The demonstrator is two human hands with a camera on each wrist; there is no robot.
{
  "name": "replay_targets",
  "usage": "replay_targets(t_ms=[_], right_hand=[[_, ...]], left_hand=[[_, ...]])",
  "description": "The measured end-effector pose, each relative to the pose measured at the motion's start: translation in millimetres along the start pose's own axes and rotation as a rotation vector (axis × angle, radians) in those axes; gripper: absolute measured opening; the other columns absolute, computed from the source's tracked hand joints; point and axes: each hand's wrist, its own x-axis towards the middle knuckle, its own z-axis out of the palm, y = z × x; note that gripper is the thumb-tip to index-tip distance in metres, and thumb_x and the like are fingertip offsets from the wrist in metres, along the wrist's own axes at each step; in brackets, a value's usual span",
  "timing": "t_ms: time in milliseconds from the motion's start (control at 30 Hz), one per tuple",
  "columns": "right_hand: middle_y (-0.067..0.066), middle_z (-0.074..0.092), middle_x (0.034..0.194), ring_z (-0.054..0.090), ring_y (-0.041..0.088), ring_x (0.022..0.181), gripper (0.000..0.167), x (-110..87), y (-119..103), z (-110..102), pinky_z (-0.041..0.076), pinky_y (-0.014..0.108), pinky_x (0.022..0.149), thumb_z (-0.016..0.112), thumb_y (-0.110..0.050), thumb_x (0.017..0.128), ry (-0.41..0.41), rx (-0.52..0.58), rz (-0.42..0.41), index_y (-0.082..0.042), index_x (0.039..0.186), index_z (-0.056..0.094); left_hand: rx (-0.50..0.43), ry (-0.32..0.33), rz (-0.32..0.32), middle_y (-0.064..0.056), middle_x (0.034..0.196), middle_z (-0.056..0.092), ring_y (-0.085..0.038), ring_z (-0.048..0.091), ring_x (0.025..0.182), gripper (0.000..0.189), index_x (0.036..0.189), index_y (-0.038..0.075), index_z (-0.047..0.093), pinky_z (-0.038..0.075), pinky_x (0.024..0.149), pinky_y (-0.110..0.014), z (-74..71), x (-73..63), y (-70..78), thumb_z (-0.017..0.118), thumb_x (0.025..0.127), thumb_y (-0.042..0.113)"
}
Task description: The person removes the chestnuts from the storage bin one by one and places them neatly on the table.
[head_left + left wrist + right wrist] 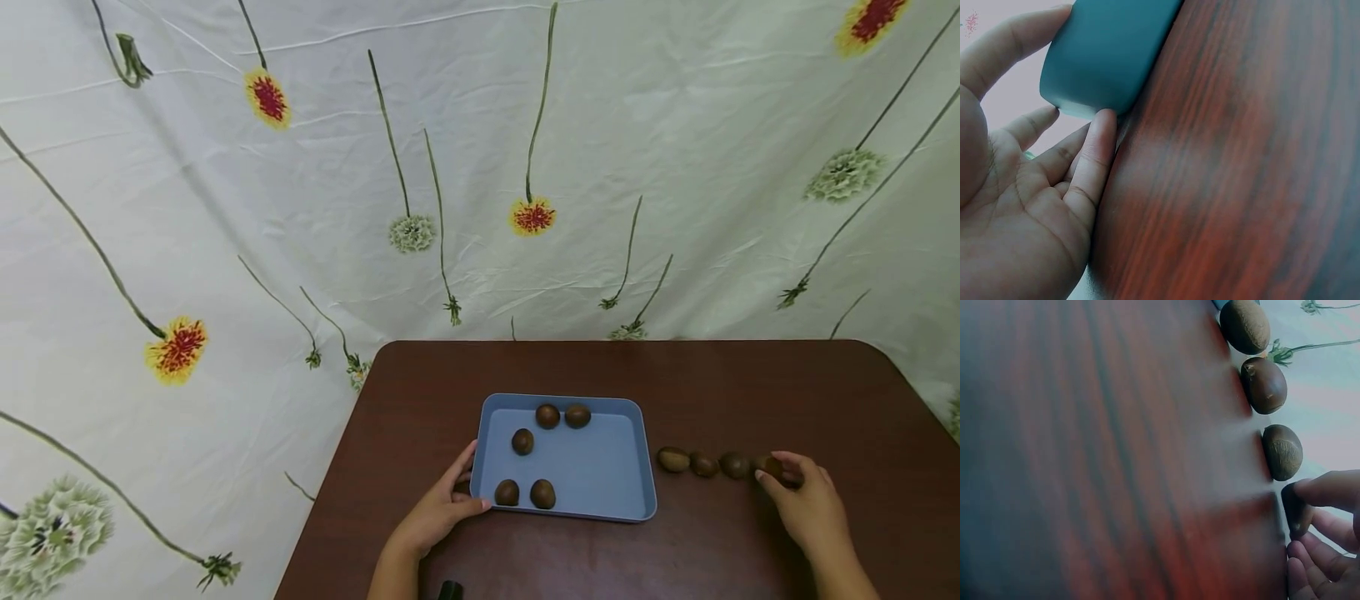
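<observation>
My left hand [442, 510] is at the near left corner of a blue rectangular tray [600, 475]. Its thumb touches the near rim and its fingers lie along the left side; the left wrist view shows the fingertips against the tray's wall [1104, 56]. Several brown chestnuts [542, 493] lie in the tray, two at the far side, the others toward the left and near edge. Right of the tray, my right hand [813, 504] pinches a chestnut [1295, 512] between thumb and fingers, at the right end of a row with three other chestnuts [703, 464].
The dark brown wooden table [570, 562] has rounded far corners. Behind it hangs a white cloth [480, 167] printed with flowers. A small black object [451, 590] is at the bottom edge of the head view, near my left forearm.
</observation>
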Motion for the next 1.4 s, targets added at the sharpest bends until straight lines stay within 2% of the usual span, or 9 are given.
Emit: replay_targets(t_ms=[400, 900, 1033, 1167, 1300, 1400], right_hand=[[0.04, 0.028, 0.146, 0.035, 0.059, 0.129, 0.071, 5.0, -2.0, 0.1, 0.041, 0.068, 0.095, 0.049, -0.043, 0.105, -0.017, -0.007, -0.014, 0.007, 0.152, 0.029], [0.04, 0.024, 0.149, 0.036, 0.055, 0.13, 0.073, 3.9, -1.9, 1.0, 0.042, 0.064, 0.093, 0.049, -0.045, 0.105, -0.006, 0.002, 0.003, 0.005, 0.154, 0.028], [0.042, 0.019, 0.152, 0.033, 0.057, 0.132, 0.076, 2.2, -2.1, 0.0, 0.043, 0.065, 0.093, 0.047, -0.047, 0.105, -0.019, 0.019, 0.013, 0.004, 0.156, 0.025], [0.042, 0.018, 0.152, 0.034, 0.058, 0.13, 0.074, -1.4, -2.7, 0.0, 0.045, 0.063, 0.09, 0.045, -0.047, 0.106, 0.011, 0.054, 0.002, 0.003, 0.157, 0.024], [0.04, 0.023, 0.15, 0.042, 0.055, 0.123, 0.07, -5.3, -5.2, 1.6, 0.049, 0.055, 0.083, 0.045, -0.045, 0.106, 0.085, 0.09, -0.043, 0.002, 0.156, 0.028], [0.038, 0.029, 0.148, 0.048, 0.05, 0.119, 0.068, -8.0, -8.8, 2.7, 0.051, 0.035, 0.076, 0.049, -0.044, 0.105, 0.147, 0.105, -0.067, 0.001, 0.154, 0.033]], left_hand=[[0.001, 0.009, -0.001, -0.021, 0.157, 0.035, -0.023, 0.066, 0.106, 0.092, 0.163, 0.035, 0.016, 0.052, 0.092, -0.033, 0.0, -0.3, -0.7, 0.074, 0.094, 0.023], [-0.008, 0.006, 0.0, -0.019, 0.16, 0.033, -0.023, 0.066, 0.106, 0.091, 0.163, 0.035, 0.017, 0.051, 0.092, -0.033, 0.0, 0.7, -1.2, 0.074, 0.094, 0.022], [-0.013, 0.004, -0.001, -0.019, 0.159, 0.033, -0.023, 0.066, 0.106, 0.091, 0.163, 0.034, 0.017, 0.051, 0.092, -0.032, -0.1, 1.3, -2.2, 0.074, 0.094, 0.022], [-0.013, 0.003, 0.001, -0.019, 0.159, 0.033, -0.023, 0.066, 0.105, 0.091, 0.163, 0.034, 0.017, 0.051, 0.092, -0.031, -0.2, 1.4, -2.7, 0.074, 0.094, 0.022], [-0.008, 0.005, 0.0, -0.02, 0.159, 0.033, -0.023, 0.066, 0.104, 0.092, 0.163, 0.035, 0.016, 0.051, 0.092, -0.032, -0.3, 1.1, -2.4, 0.075, 0.094, 0.022], [-0.01, 0.003, -0.001, -0.02, 0.159, 0.033, -0.023, 0.066, 0.105, 0.091, 0.163, 0.035, 0.016, 0.051, 0.092, -0.032, -0.3, 1.1, -2.0, 0.074, 0.094, 0.023]])
